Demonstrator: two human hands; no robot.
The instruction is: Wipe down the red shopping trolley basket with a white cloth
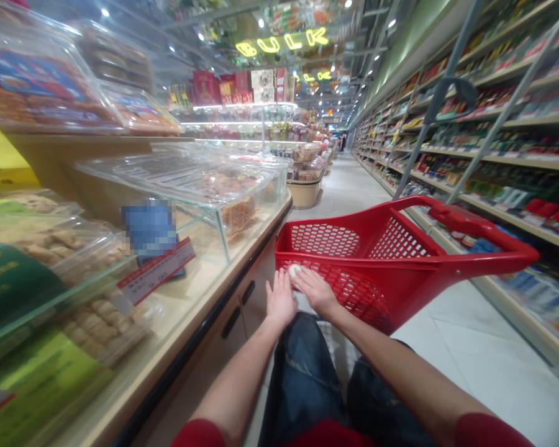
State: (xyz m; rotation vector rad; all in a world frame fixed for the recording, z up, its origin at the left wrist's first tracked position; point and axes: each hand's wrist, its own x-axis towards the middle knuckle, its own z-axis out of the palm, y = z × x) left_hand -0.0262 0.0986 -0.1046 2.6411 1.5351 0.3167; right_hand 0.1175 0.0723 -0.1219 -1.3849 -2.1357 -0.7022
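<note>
Low in front of me, both arms reach toward the near side of a red shopping cart (382, 264). My right hand (317, 292) has a small white wad (295, 270) at its fingertips, by the cart's left end below the rim; its exact kind is too small to tell. The fingers lie over the wad, and contact with the cart wall is unclear. Close beside it on the left, my left hand (281, 298) is held up with fingers stretched out and nothing visible in it. It is between the cart and the counter's cabinet front (242, 310).
On the left runs a food counter with a glass guard (223, 236), clear packs of baked snacks (97, 320) and a price sign (156, 271). Stocked shelves (507, 136) line the right. A tiled aisle (340, 186) leads away past a rounded display stand (304, 189).
</note>
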